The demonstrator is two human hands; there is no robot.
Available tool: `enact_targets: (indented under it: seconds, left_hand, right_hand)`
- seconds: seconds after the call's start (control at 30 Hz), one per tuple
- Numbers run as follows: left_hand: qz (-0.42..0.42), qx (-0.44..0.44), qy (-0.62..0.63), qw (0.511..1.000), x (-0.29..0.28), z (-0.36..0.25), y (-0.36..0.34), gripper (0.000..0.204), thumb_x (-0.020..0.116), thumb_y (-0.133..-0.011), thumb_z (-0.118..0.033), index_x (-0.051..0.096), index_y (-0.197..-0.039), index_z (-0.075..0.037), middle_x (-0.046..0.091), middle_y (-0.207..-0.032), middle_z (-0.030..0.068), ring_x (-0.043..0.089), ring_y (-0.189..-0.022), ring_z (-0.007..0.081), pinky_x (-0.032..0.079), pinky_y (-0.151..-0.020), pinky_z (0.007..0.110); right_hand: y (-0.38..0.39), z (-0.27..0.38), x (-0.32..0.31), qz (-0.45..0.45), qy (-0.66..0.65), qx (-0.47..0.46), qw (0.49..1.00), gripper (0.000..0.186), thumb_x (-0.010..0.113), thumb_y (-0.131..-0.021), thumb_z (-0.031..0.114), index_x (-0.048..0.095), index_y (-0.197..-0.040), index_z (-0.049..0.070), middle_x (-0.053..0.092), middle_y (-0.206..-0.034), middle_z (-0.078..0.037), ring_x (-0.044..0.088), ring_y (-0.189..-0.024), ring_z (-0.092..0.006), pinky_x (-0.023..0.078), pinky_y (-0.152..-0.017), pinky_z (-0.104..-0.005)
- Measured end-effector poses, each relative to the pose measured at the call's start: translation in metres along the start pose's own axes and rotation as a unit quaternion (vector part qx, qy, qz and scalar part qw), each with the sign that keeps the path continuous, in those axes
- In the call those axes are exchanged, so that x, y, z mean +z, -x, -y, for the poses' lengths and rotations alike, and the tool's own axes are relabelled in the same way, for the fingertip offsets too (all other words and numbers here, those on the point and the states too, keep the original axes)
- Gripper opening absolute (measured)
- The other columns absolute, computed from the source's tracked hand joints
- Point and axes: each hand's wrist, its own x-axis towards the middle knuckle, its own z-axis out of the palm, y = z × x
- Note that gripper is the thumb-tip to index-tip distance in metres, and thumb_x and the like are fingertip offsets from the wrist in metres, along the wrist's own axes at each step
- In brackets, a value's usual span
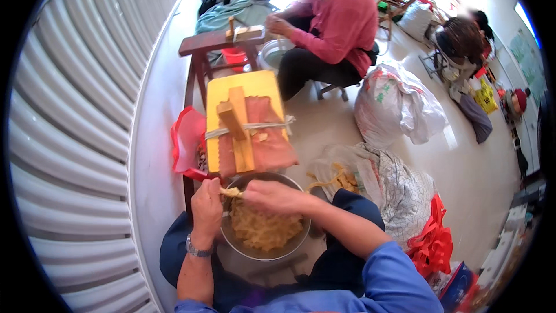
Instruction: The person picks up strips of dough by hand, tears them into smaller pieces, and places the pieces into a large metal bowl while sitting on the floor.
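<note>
A small pale yellow strip (231,192) is pinched between my left hand (206,208) and my right hand (267,197), both closed on it. Beneath them a round metal basin (300,229) holds a heap of pale yellow pieces (260,232). Just beyond my hands stands a yellow board (224,90), carrying an upright wooden block (233,119) on a wooden bar, a pinkish cloth (269,148) and a white tie across them. A red open container (187,139) sits at the board's left.
A ribbed white radiator (87,139) runs along my left. A co-worker in pink (341,23) sits ahead near a wooden bench (202,43). White sacks (388,104), red bags (434,237) and a patterned sack (402,197) lie at my right. More people sit farther back.
</note>
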Motion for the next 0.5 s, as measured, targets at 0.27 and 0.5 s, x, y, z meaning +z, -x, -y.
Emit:
enact_targets:
  seconds: [0.27,0.5]
  left_hand:
    - [-0.03,0.02,0.097,0.995,-0.033,0.005,-0.005,0.018,0.056,-0.101,-0.019,0.061,-0.094,-0.003,0.063,-0.088,0.0166,0.062,-0.082,0.0348,0.049,-0.072,0.042]
    - [0.198,0.224,0.026,0.954,-0.014,0.017,0.016,0.054,0.064,-0.077,0.003,0.053,-0.13,0.0,0.062,-0.115,0.0184,0.06,-0.106,0.036,0.047,-0.093,0.043]
  right_hand:
    - [0.016,-0.021,-0.013,-0.085,0.032,0.064,0.994,0.026,0.054,-0.104,0.031,0.061,-0.101,0.006,0.055,-0.079,0.004,0.05,-0.07,-0.0053,0.043,-0.062,-0.0234]
    - [-0.012,-0.035,0.012,-0.031,0.126,0.019,0.991,0.023,0.055,-0.105,0.027,0.059,-0.1,0.006,0.05,-0.077,0.005,0.047,-0.07,-0.0062,0.043,-0.063,-0.0236]
